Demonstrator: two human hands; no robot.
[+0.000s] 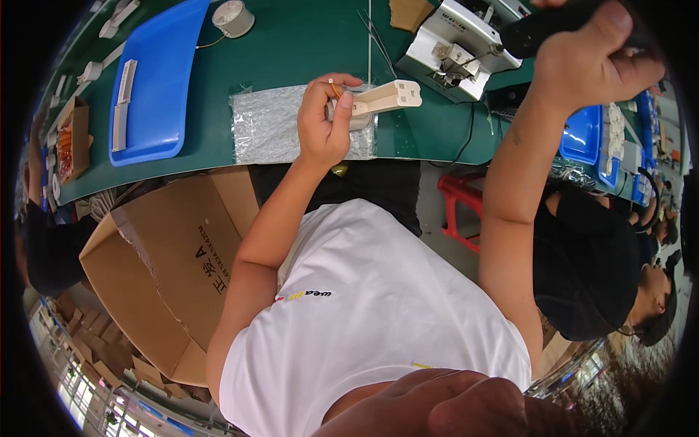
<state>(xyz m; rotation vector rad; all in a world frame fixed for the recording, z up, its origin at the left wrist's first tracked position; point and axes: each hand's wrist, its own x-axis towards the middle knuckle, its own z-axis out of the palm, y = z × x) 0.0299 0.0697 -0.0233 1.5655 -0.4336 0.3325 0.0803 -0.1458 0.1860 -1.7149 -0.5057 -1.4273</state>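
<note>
The left hand is closed around a cream plastic part, an oblong piece whose far end sticks out to the right of the fingers, with a thin orange wire looped at the fingertips. The part is held just above a silvery foam sheet lying on the green desk. The right hand is raised near the upper right edge and grips a black tool handle, just beside a white bench machine. Farther left on the desk lies a blue tray with white strips on it, and a roll of tape sits near its top corner. An open cardboard box stands below the desk edge.
</note>
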